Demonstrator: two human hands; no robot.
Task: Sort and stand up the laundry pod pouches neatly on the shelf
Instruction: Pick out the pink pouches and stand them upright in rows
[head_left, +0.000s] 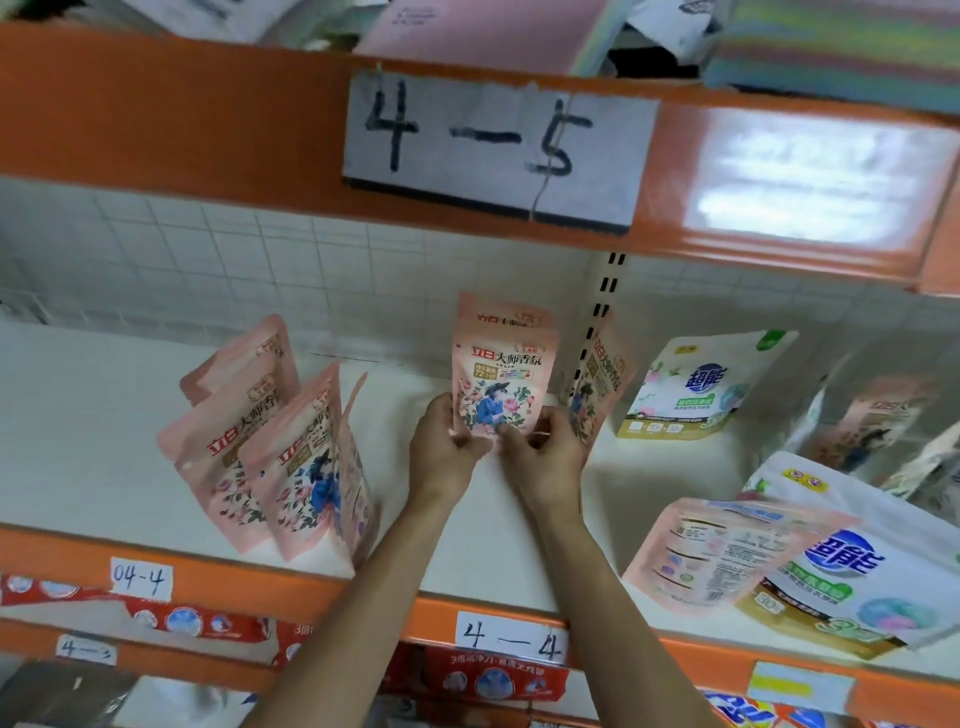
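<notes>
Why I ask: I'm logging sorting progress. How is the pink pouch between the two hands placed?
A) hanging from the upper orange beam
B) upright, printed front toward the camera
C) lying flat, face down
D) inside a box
B: the pink pouch is upright with its printed front showing, and the left hand and right hand pinch its bottom edge.

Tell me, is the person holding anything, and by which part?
Yes: a pink floral pouch, upright, held by its bottom edge, left hand at the lower left corner, right hand at the lower right.
</notes>
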